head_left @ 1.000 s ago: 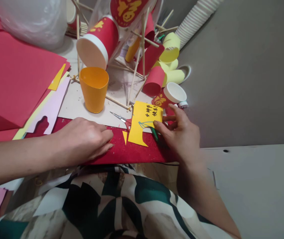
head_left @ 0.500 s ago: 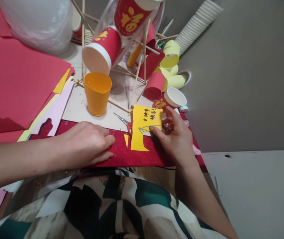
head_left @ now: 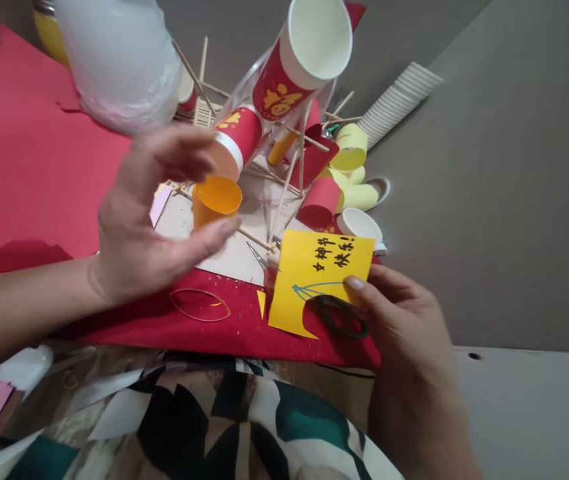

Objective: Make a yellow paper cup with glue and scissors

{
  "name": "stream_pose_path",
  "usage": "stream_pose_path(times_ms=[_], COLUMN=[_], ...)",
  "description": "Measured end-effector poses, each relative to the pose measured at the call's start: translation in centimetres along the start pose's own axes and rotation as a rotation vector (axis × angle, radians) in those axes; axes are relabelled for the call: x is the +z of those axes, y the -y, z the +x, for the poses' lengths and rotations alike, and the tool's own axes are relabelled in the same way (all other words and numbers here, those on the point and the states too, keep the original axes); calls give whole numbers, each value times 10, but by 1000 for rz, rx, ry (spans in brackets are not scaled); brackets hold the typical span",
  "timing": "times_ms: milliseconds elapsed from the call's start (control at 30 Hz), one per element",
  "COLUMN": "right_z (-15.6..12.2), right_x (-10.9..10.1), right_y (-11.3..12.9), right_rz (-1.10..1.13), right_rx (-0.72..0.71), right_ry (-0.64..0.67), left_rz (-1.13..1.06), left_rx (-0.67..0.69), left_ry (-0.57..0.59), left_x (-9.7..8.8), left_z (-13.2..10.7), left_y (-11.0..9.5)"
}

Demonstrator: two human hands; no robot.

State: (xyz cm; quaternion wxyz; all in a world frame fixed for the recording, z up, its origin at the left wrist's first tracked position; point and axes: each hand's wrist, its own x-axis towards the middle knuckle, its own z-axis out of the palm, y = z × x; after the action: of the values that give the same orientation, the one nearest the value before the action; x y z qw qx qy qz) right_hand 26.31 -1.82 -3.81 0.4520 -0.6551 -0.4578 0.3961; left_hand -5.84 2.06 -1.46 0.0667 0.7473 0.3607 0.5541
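My right hand [head_left: 404, 333] pinches the lower right edge of a yellow paper card [head_left: 317, 273] with black handwriting and a blue line, held just above the dark red felt sheet [head_left: 154, 320]. My left hand [head_left: 149, 213] is raised in the air, blurred, fingers curved and apart with nothing in them, in front of an orange cup [head_left: 214, 200]. A thin red loop [head_left: 199, 305] lies on the felt below it. A dark green ring [head_left: 339, 317] lies beside my right thumb.
A frame of wooden sticks [head_left: 289, 180] carries red-and-white paper cups [head_left: 299, 60]. Red and yellow paper tubes [head_left: 344, 167], a cup stack [head_left: 399, 100], a white plastic bag [head_left: 119, 60], red paper sheets [head_left: 24, 180] and scissors [head_left: 259, 257] surround it.
My left hand has lifted off the felt, uncovering the thin loop. My right hand has raised the yellow card toward me. The camera has tilted up.
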Motion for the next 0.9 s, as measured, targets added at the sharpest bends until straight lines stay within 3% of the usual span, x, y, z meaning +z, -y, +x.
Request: stream_pose_path(times_ms=[67, 267, 400, 533, 667, 767, 900], right_z=[0, 17, 28, 37, 46, 49, 49], right_x=[2, 16, 29, 43, 50, 52, 53], right_y=[7, 23, 34, 39, 39, 39, 40], right_rz=[14, -17, 22, 39, -113, -259, -316], right_rx=[5, -38, 58, 146, -13, -151, -195], right_ry=[35, 291, 476, 551, 545, 550, 557], left_rz=[54, 1, -83, -31, 32, -45, -147], left_rx=[-103, -281, -320, -277, -251, -303, -355], left_ry=[-28, 147, 144, 203, 262, 217, 215], left_x=[4, 22, 27, 29, 29, 28, 26], left_z=[3, -4, -5, -4, -3, -4, -8], left_y=[9, 31, 38, 41, 40, 36, 28])
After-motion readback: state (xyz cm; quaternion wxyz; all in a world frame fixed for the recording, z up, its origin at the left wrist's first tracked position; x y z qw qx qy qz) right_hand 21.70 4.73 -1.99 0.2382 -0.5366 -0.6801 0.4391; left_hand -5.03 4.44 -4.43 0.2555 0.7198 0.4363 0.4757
